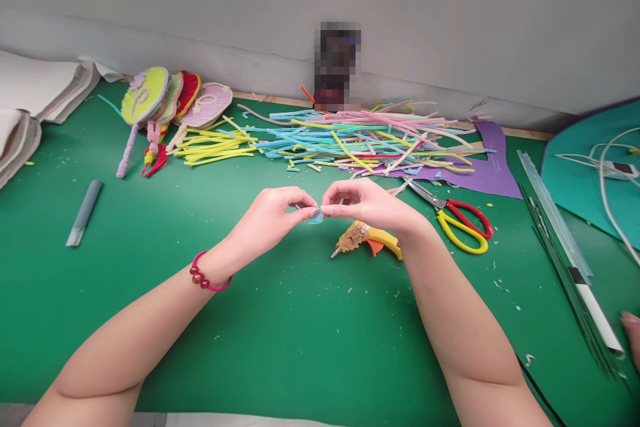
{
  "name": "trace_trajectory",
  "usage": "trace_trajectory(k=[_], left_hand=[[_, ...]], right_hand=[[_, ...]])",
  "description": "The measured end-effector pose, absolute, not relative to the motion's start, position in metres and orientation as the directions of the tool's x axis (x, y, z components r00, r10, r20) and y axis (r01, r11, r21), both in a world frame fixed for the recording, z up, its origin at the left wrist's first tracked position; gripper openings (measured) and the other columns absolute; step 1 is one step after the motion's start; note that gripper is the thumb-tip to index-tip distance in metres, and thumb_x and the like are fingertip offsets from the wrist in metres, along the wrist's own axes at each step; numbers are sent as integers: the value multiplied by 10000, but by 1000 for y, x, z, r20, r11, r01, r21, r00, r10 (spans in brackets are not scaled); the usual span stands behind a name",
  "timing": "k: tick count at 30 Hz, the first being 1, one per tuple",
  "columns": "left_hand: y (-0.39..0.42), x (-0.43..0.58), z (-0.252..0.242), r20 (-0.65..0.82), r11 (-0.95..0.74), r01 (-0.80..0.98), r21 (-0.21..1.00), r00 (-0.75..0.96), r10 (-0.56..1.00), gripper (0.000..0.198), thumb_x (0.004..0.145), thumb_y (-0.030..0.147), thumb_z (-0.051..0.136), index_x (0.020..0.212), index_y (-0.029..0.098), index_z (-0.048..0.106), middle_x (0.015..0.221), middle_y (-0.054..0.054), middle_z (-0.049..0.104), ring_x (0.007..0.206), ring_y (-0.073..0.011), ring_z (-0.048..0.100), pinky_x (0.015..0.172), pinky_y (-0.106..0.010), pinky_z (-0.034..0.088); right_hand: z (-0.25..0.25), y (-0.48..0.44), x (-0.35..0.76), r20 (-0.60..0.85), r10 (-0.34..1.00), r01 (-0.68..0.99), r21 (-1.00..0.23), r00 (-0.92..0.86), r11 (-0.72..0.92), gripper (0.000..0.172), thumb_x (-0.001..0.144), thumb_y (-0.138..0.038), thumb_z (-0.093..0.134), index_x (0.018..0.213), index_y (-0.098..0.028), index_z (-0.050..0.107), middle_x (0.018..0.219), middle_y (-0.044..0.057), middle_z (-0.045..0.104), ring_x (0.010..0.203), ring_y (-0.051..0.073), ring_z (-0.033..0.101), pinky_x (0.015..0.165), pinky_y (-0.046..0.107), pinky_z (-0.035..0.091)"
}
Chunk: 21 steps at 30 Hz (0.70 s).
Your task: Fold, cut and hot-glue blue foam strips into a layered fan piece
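Note:
Between my fingertips, above the middle of the green table, is a small light-blue piece (316, 216), mostly covered by the fingers; its exact shape is hard to make out. My left hand (273, 213) pinches it from the left, with a red beaded bracelet (210, 273) on that wrist. My right hand (367, 203) pinches it from the right, thumb and forefinger together. Just below the right hand lies a yellow glue gun (367, 240) with an orange trigger, its nozzle toward the left. Scissors (450, 213) with red and yellow handles lie partly open, right of that hand.
Behind my hands lies a heap of coloured fuzzy stems (360, 137) on a purple sheet (500, 160). Several fuzzy fans (145, 97) rest at back left. A grey tube-like piece (85, 213) lies left; clear sticks (555, 213) lie right. Another person's hand (632, 333) shows at the right edge.

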<state>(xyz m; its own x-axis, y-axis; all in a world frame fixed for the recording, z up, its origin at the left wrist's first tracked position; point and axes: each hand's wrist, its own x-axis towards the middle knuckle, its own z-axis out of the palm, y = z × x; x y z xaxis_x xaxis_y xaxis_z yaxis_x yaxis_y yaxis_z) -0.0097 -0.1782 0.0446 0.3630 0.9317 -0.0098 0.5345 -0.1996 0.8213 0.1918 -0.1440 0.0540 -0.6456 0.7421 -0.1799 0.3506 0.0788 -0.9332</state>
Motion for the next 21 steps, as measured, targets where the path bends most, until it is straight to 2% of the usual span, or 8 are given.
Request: trace_trajectory(k=[10, 14, 16, 18, 21], left_hand=[[-177, -11, 46, 16, -200, 538, 819, 327, 945, 195, 850, 346, 574, 833, 219, 720, 862, 17, 732, 809, -156, 645, 749, -241, 467], [-177, -11, 49, 131, -246, 546, 801, 241, 962, 208, 888, 341, 553, 873, 211, 714, 888, 2, 726, 834, -151, 644, 759, -235, 474], [-178, -11, 48, 255, -333, 576, 747, 215, 943, 195, 903, 311, 542, 901, 202, 703, 908, -10, 716, 850, -151, 640, 780, -245, 475], [-179, -11, 45, 383, -437, 631, 642, 230, 895, 171, 905, 285, 548, 940, 196, 690, 946, -26, 704, 881, -162, 634, 819, -274, 472], [-179, -10, 39, 469, -517, 706, 483, 290, 834, 174, 899, 299, 566, 997, 196, 667, 1011, -48, 691, 926, -192, 626, 856, -328, 465]], right_hand=[[53, -144, 194, -173, 747, 342, -937, -641, 76, 212, 778, -378, 641, 800, -168, 626, 799, 9, 642, 740, 128, 567, 658, 254, 409], [50, -142, 193, -134, 788, 323, -942, -601, 87, 233, 771, -401, 650, 790, -170, 621, 801, 13, 645, 744, 136, 581, 670, 266, 429], [48, -141, 191, -92, 828, 304, -948, -554, 99, 250, 771, -416, 655, 794, -170, 622, 798, 16, 647, 762, 144, 589, 688, 274, 441], [47, -140, 190, -48, 867, 273, -956, -497, 104, 279, 761, -441, 668, 800, -168, 622, 798, 20, 643, 768, 149, 594, 700, 281, 452], [45, -139, 189, -4, 904, 223, -969, -428, 102, 321, 740, -477, 686, 787, -167, 617, 799, 21, 627, 730, 140, 587, 691, 285, 462]])
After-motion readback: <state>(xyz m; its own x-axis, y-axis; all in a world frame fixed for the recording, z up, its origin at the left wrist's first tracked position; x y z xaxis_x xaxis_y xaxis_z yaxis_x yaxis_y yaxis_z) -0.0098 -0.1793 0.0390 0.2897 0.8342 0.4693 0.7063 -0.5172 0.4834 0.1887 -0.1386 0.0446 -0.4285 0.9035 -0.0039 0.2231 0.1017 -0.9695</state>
